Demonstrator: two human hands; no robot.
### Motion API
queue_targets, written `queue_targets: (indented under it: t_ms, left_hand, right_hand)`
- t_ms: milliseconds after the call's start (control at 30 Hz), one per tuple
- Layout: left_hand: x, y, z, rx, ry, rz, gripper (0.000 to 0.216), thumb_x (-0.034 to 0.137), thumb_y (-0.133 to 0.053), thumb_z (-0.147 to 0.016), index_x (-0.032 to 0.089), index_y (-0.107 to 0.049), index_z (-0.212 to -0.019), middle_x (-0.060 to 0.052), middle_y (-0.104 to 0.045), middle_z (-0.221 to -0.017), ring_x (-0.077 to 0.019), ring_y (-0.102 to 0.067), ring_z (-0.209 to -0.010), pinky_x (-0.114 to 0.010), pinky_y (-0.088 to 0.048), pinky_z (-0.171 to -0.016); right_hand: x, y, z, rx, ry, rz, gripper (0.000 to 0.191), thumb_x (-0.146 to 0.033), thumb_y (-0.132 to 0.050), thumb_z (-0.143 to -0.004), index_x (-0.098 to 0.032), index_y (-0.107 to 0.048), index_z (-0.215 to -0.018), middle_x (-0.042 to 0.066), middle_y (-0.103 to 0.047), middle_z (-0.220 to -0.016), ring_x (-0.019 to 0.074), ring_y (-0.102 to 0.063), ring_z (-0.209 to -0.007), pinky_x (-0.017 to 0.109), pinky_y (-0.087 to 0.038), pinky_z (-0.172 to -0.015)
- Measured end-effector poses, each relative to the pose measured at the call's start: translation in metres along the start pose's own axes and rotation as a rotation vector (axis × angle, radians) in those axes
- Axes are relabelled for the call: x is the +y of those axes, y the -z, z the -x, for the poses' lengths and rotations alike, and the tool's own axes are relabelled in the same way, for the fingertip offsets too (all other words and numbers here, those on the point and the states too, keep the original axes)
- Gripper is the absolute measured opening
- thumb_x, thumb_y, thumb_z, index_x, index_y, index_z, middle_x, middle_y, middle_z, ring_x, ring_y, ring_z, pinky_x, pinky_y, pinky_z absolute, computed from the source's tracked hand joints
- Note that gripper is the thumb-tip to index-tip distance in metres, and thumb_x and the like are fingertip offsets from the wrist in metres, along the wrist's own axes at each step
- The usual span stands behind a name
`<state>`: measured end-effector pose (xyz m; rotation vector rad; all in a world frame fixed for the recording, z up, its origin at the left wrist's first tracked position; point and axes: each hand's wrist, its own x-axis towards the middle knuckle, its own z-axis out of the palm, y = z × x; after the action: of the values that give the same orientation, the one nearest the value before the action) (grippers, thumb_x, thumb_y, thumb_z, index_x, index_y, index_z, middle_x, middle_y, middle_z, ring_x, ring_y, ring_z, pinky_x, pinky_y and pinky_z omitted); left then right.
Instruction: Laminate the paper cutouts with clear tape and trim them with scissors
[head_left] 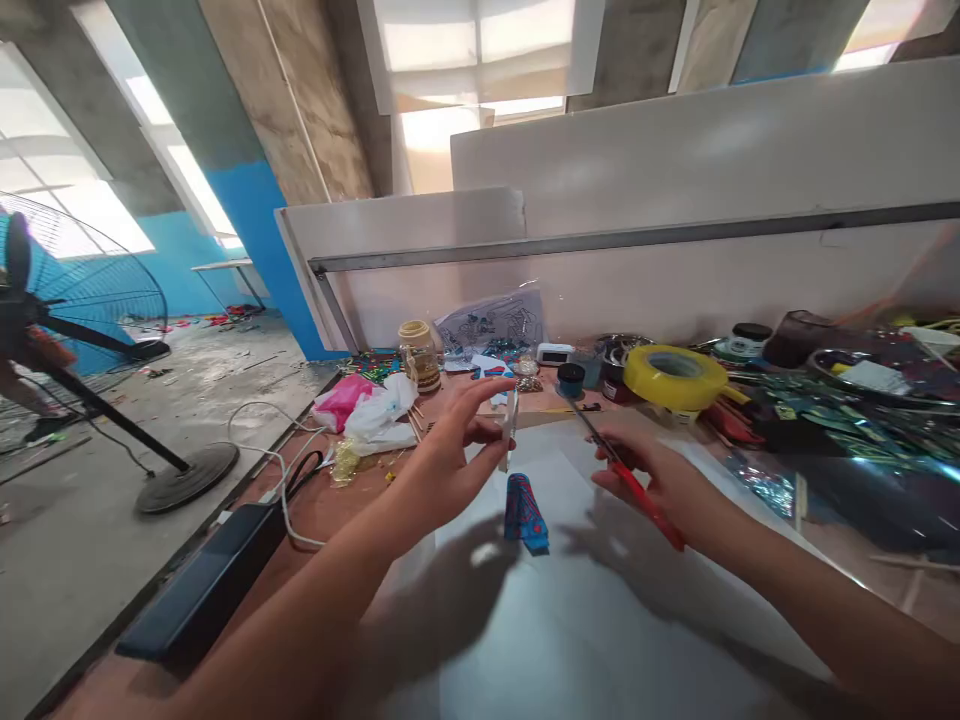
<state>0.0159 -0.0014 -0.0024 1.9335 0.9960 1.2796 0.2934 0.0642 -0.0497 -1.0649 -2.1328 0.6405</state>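
My left hand (465, 450) pinches a thin, flat, see-through piece (511, 430), held upright and almost edge-on, between thumb and fingers. In my right hand (649, 470) are red-handled scissors (645, 500), seen edge-on, with their long metal blades pointing up and to the left. Between and below the hands, a small folded blue piece with red patterning (525, 512) rests on the white sheet (570, 620). Neither hand touches that piece. Both hands cast shadows on the sheet.
A yellow tape roll (675, 378), a dark-lidded jar (570, 379) and a yellowish jar (419, 355) stand behind. Pink and white plastic bags (379, 410) lie left. A black power bank-like box (206, 580) with cables sits near the table's left edge. A fan (45, 310) stands beyond.
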Motion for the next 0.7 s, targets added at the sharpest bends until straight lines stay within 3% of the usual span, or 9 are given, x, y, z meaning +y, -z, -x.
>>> queue_targets:
  t_ms: [133, 300, 700]
  left_hand:
    - [-0.002, -0.001, -0.001, -0.004, 0.001, -0.009, 0.053, 0.007, -0.056, -0.094, 0.031, -0.047, -0.141, -0.007, -0.045, -0.143, -0.0082, -0.063, -0.087, -0.032, -0.055, -0.094]
    - [-0.006, -0.005, 0.000, -0.005, -0.015, -0.062, 0.054, 0.005, -0.055, -0.094, 0.035, -0.051, -0.139, -0.005, -0.039, -0.148, -0.0063, -0.061, -0.084, -0.031, -0.057, -0.093]
    - [-0.006, -0.004, 0.005, -0.063, -0.054, -0.152, 0.054, 0.006, -0.054, -0.096, 0.038, -0.051, -0.140, -0.005, -0.034, -0.155, -0.0067, -0.059, -0.082, -0.033, -0.057, -0.093]
  right_hand:
    - [-0.009, 0.003, 0.005, -0.031, 0.060, 0.118, 0.051, -0.065, -0.072, -0.082, -0.026, -0.069, -0.114, 0.007, -0.061, -0.102, 0.0243, -0.066, -0.081, 0.035, -0.060, -0.069]
    - [-0.003, 0.003, 0.007, 0.065, 0.219, 0.301, 0.044, -0.063, -0.071, -0.086, -0.027, -0.070, -0.111, 0.005, -0.060, -0.092, 0.0211, -0.062, -0.072, 0.029, -0.052, -0.058]
    - [0.005, -0.003, 0.006, 0.165, 0.510, 0.481, 0.044, -0.055, -0.066, -0.093, -0.017, -0.066, -0.116, 0.010, -0.064, -0.092, 0.0250, -0.064, -0.079, 0.034, -0.053, -0.068]
